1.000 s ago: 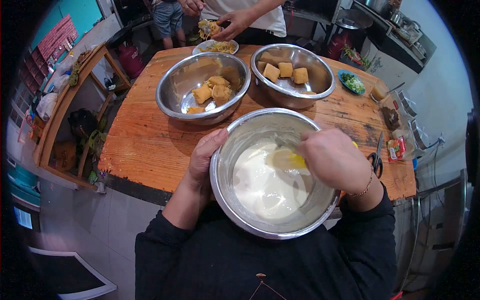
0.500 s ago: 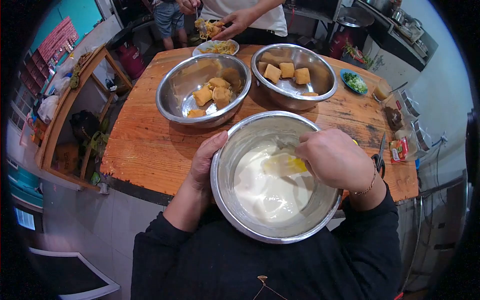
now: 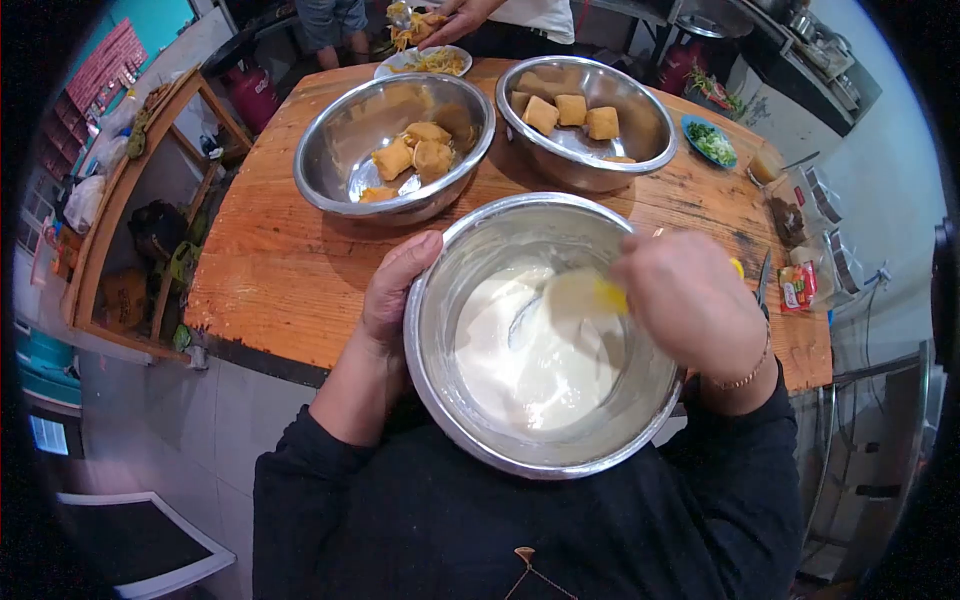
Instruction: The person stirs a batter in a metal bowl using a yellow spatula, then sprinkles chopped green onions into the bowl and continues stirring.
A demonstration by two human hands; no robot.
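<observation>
A large steel bowl (image 3: 455, 420) of thick, pale cream batter (image 3: 540, 350) is tilted against my body at the table's near edge. My left hand (image 3: 395, 285) grips its left rim, with the thumb on top. My right hand (image 3: 690, 305), blurred by motion, is closed around a yellow-handled stirring utensil (image 3: 608, 296) over the bowl's right side. The utensil's head is smeared and partly in the batter, so its kind cannot be made out.
Two steel bowls, left (image 3: 330, 190) and right (image 3: 655, 150), hold golden tofu-like blocks. A co-worker's hand (image 3: 460, 20) holds a filled piece above a white plate (image 3: 465, 62). Chopped greens (image 3: 710, 143) sit on a blue dish. Scissors (image 3: 765, 275) lie right on the wooden table (image 3: 270, 260).
My right hand has moved right and slightly down with the utensil, which sweeps through the batter. My left hand keeps its grip. The view has shifted slightly, and the co-worker's hands appear higher.
</observation>
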